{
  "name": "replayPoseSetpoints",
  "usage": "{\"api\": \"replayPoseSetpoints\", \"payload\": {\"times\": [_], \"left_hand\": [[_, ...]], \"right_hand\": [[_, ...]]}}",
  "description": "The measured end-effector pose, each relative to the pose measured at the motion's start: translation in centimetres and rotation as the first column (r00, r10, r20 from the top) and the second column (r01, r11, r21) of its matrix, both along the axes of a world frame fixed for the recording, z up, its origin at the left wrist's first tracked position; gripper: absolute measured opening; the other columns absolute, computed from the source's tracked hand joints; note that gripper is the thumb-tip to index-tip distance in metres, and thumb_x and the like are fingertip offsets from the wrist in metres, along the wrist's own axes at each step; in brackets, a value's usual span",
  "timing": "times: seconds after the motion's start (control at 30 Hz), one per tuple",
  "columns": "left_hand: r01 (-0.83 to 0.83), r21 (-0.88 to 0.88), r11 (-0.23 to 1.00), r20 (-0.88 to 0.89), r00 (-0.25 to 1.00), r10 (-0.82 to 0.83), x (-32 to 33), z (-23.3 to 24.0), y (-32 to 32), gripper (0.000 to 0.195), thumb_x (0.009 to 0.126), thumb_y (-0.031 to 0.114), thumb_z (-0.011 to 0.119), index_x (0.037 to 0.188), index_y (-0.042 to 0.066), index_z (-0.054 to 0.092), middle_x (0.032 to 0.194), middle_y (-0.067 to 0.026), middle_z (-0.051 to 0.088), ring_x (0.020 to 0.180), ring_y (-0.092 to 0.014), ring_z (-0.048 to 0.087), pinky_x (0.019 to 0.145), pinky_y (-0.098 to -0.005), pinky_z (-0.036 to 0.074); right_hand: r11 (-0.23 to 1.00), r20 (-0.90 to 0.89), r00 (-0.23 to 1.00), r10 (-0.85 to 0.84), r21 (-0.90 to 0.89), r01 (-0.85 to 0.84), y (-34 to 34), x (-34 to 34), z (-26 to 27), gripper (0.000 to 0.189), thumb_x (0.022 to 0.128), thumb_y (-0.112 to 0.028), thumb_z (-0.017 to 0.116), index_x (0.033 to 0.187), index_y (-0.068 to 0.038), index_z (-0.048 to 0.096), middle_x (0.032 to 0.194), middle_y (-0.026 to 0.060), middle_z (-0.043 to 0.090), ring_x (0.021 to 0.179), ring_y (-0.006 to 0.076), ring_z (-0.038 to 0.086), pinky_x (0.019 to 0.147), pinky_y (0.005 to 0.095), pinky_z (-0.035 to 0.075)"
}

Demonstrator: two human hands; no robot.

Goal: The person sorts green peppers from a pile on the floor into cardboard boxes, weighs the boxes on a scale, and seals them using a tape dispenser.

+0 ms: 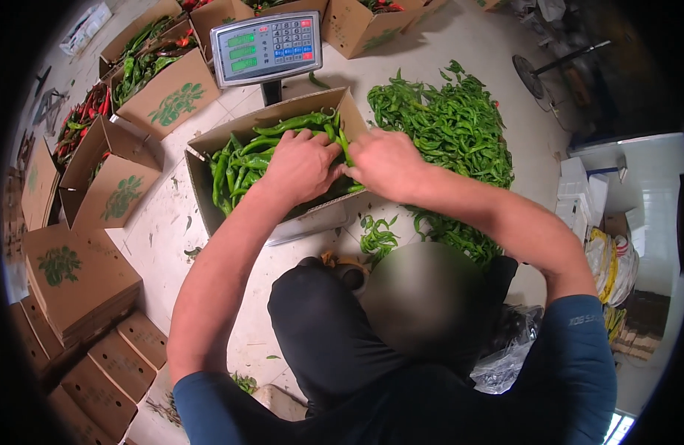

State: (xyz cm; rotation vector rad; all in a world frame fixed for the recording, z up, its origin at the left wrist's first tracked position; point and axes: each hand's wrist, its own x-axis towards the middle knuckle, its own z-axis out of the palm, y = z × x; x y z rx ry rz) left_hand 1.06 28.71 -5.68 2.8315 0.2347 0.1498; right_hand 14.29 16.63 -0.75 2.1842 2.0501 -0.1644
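An open cardboard box of long green chili peppers sits on the platform of an electronic scale. My left hand rests palm down over the peppers, fingers bent and their tips hidden. At the box's right end, my right hand has curled fingers close to my left thumb. A pale green chili pepper stands slanted between the two hands, against the right fingers. Whether either hand grips it is hidden. Behind the box rises the scale's display head, its green readouts lit.
A large heap of green chili peppers lies on the floor to the right, with a smaller bunch nearer my knees. Open cartons of peppers line the left and back. Stacked cartons stand lower left; a fan is at far right.
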Motion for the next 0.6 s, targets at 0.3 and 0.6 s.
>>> {"api": "replayPoseSetpoints", "payload": {"times": [0.3, 0.6], "left_hand": [[0.008, 0.194, 0.981, 0.3, 0.952, -0.067, 1.8, -1.5, 0.9, 0.035, 0.078, 0.03, 0.067, 0.108, 0.011, 0.068, 0.121, -0.0124, 0.059, 0.121, -0.032, 0.049, 0.096, -0.0421, 0.041], [-0.128, 0.081, 0.988, -0.046, 0.99, 0.132, 4.9, -1.2, 0.1, 0.028, 0.078, 0.037, 0.068, 0.096, 0.016, 0.074, 0.109, -0.007, 0.062, 0.114, -0.027, 0.051, 0.1, -0.0444, 0.034]], "right_hand": [[0.944, 0.144, 0.983, 0.11, 0.294, -0.148, -0.2, 2.3, -2.6, 0.02, 0.08, -0.017, 0.06, 0.093, -0.005, 0.071, 0.1, 0.0143, 0.065, 0.119, 0.0332, 0.05, 0.106, 0.0476, 0.031], [0.959, 0.14, 0.965, 0.221, 0.149, -0.241, -0.9, 3.3, -2.0, 0.017, 0.077, -0.015, 0.062, 0.087, -0.006, 0.073, 0.106, 0.0131, 0.064, 0.13, 0.0349, 0.041, 0.11, 0.0516, 0.027]]}}
